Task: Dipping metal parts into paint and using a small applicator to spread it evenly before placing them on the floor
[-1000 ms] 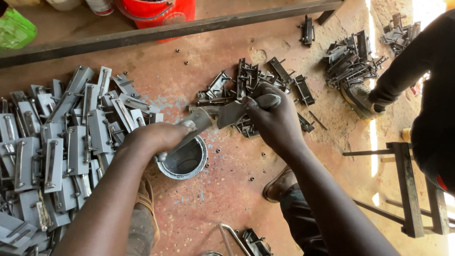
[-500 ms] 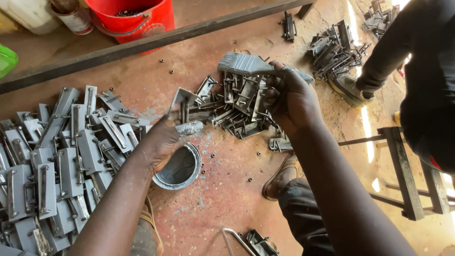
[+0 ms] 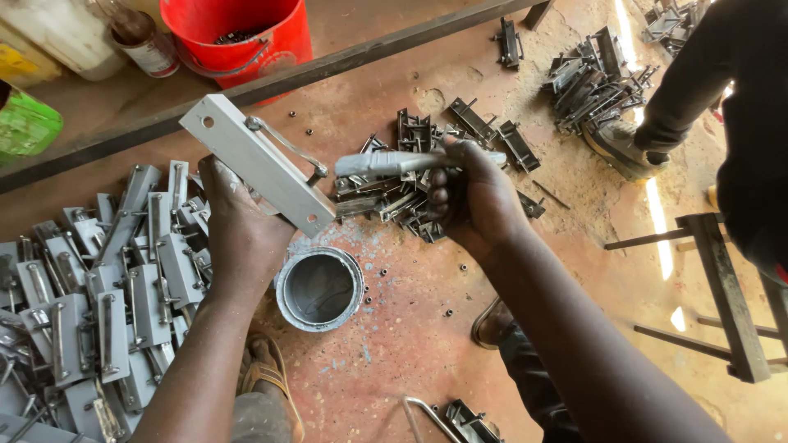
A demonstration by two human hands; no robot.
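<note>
My left hand (image 3: 240, 231) grips a grey-painted flat metal latch plate (image 3: 256, 162) with a wire handle, held tilted above the floor. My right hand (image 3: 472, 197) is closed around the handle of a paint brush (image 3: 386, 162) coated in grey paint, its tip close to the plate's lower end. Below both hands an open tin of grey paint (image 3: 319, 289) stands on the red floor. Behind my right hand lies a heap of unpainted dark metal latches (image 3: 410, 193).
A big pile of grey-painted latches (image 3: 98, 287) covers the floor at left. A red bucket (image 3: 238, 37), a bottle (image 3: 144, 37) and a long steel bar (image 3: 328, 70) lie at the top. Another person (image 3: 730, 90) stands at right beside more dark latches (image 3: 595, 74) and a metal frame (image 3: 722, 287).
My left hand has taken up a grey latch plate and raised it. My right hand came back from the dark heap and now holds the brush next to the plate.
</note>
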